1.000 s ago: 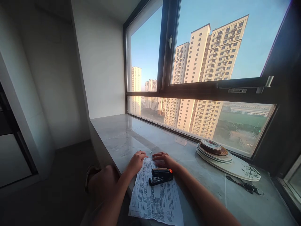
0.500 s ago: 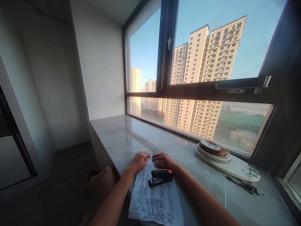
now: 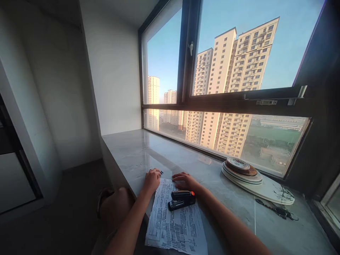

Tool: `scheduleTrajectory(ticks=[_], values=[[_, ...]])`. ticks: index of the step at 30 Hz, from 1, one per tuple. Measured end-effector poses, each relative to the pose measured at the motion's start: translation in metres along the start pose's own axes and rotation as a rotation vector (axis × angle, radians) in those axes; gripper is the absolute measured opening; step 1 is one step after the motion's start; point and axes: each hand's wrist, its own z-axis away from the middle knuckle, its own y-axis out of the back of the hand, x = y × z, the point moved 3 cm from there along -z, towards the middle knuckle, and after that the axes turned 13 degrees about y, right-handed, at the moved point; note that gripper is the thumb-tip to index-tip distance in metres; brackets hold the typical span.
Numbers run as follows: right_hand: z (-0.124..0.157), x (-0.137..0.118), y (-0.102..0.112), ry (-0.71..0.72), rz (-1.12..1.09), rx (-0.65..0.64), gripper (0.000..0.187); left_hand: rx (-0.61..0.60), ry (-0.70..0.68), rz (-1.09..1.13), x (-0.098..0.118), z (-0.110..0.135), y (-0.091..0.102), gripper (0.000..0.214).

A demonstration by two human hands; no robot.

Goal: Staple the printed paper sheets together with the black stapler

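My left hand [image 3: 153, 180] is closed at the upper left corner of a printed paper sheet [image 3: 164, 221], on the grey sill. A small dark piece [image 3: 161, 172], perhaps a strip of staples, pokes out from its fingertips; it is too small to name surely. Palm down, my right hand [image 3: 185, 180] lies with fingers stretched out by the sheet's upper right corner. A black stapler [image 3: 181, 204] with an orange-red end rests on the sheet below that hand, near the wrist, with its top arm raised from the base.
A stack of plates and round boards [image 3: 240, 171] stands at the right by the window [image 3: 225, 102]. Keys [image 3: 280, 212] lie in front of it. The grey stone sill [image 3: 127, 148] runs to the white wall [image 3: 114, 71], and its front edge drops off at the left.
My left hand has drawn away to the left from my right hand, taking the small piece with it. The right hand, stapler and paper sheet stay where they were.
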Motion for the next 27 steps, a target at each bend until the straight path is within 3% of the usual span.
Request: scheduleTrajectory(ticks=[5, 11, 15, 19, 22, 24, 26, 27], values=[[0.000, 0.000, 0.000, 0.021, 0.012, 0.011, 0.044, 0.019, -0.053, 0.067, 0.007, 0.002, 0.006, 0.032], [0.000, 0.000, -0.001, 0.023, 0.027, 0.002, 0.042, -0.089, -0.206, 0.181, 0.019, 0.020, 0.010, 0.035], [-0.001, 0.004, -0.003, 0.021, 0.021, 0.021, 0.042, -0.095, -0.182, 0.209, 0.016, 0.044, 0.014, 0.040], [0.000, 0.006, -0.004, 0.010, 0.007, 0.021, 0.040, -0.131, -0.067, 0.114, 0.007, 0.061, 0.013, 0.039], [0.001, 0.004, 0.008, -0.109, 0.141, 0.056, 0.030, -0.195, -0.022, 0.009, 0.005, 0.066, 0.011, 0.042], [0.000, -0.001, 0.025, -0.237, 0.250, 0.163, 0.027, -0.221, -0.011, -0.030, 0.005, 0.067, 0.011, 0.045], [-0.004, -0.013, 0.043, -0.307, 0.218, 0.241, 0.036, -0.246, 0.007, -0.037, 0.006, 0.067, 0.012, 0.047], [-0.009, -0.022, 0.049, -0.297, 0.131, 0.211, 0.042, -0.255, 0.017, -0.035, 0.007, 0.067, 0.013, 0.048]])
